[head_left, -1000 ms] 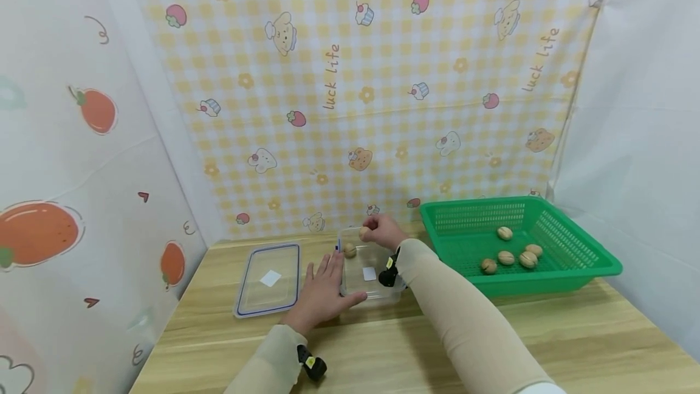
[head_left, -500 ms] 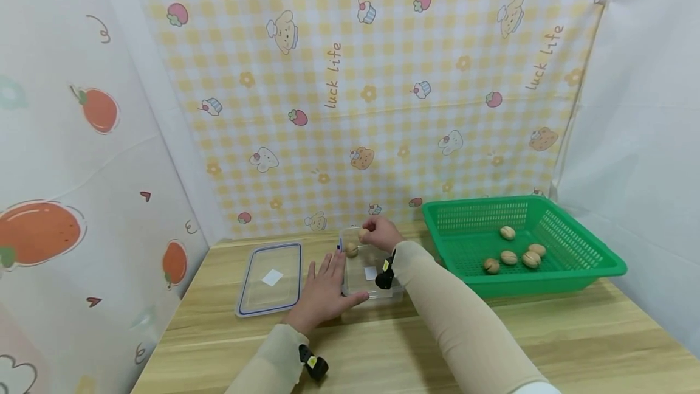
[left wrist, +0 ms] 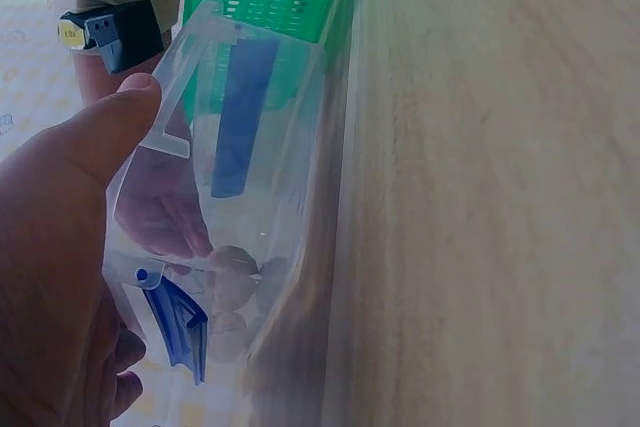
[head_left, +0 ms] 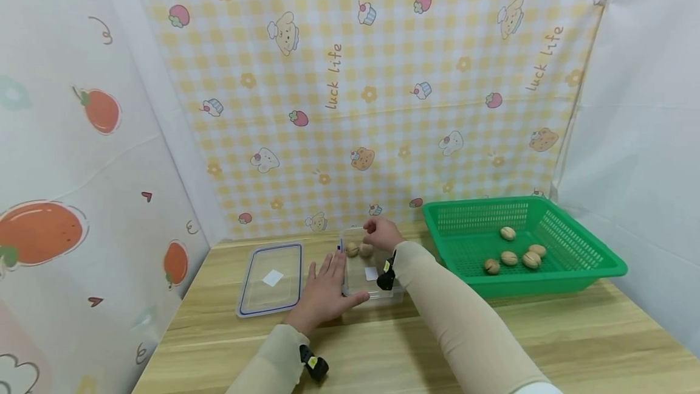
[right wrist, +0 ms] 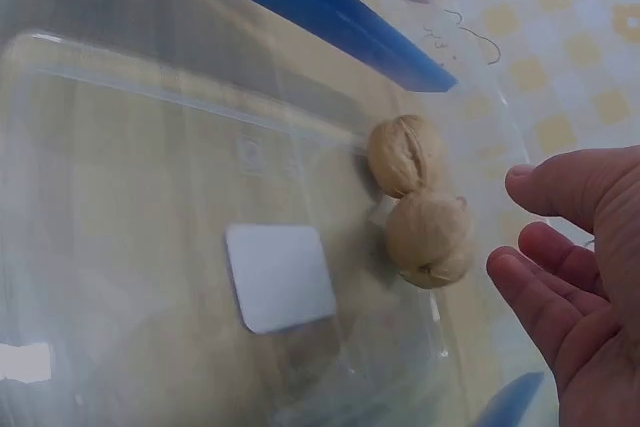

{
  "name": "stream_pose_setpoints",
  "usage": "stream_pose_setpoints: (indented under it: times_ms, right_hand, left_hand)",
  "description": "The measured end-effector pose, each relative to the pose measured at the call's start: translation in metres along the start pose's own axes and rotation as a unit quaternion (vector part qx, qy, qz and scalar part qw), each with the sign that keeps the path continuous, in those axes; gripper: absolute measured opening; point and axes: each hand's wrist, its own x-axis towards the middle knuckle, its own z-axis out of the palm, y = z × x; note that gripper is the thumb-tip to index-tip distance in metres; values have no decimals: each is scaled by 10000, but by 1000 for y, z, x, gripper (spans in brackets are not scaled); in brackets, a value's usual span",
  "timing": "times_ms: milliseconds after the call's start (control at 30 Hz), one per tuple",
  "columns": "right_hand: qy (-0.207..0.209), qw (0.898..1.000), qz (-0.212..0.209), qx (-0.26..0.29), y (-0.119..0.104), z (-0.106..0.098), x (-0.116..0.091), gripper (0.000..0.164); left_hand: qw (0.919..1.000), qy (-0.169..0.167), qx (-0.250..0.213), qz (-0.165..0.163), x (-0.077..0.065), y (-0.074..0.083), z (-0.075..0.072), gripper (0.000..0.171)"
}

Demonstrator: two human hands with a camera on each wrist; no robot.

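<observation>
Two walnuts, one (right wrist: 404, 155) touching the other (right wrist: 430, 239), lie at the far end inside a clear plastic container (head_left: 383, 294) with blue clips. Just over that end is my right hand (head_left: 384, 236); in the right wrist view its thumb and fingertips are apart and hold nothing. My left hand (head_left: 321, 293) lies along the container's left side, fingers stretched forward and thumb reaching over the near edge. A white square label (right wrist: 280, 277) shows on the container's floor.
The clear lid (head_left: 257, 297) with a blue seal lies left of the container. A green basket (head_left: 607, 269) stands to the right, holding several walnuts (head_left: 530, 259). A yellow checked cloth (head_left: 404, 169) hangs behind the wooden table (head_left: 383, 351).
My right hand has let go of a walnut, which now sits beside the other one in the container. The left hand keeps its place.
</observation>
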Motion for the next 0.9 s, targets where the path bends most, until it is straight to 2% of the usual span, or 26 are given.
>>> stream_pose_setpoints:
  times_ms: [267, 500, 667, 900]
  right_hand:
    - [117, 9991, -377, 126, -4, -32, 7, 31]
    - [386, 9983, -428, 54, -11, -82, 11, 39]
    - [664, 9967, -470, -50, 15, -127, 10, 42]
    - [979, 9948, -249, -156, 60, -183, -14, 47]
  left_hand:
    - [10000, 87, 13, -42, -3, -4, 3, 110]
    - [9999, 47, 16, -107, -7, -8, -2, 113]
    - [10000, -1, -33, -41, -3, -5, -2, 114]
    - [10000, -27, -19, 69, 0, 0, -1, 112]
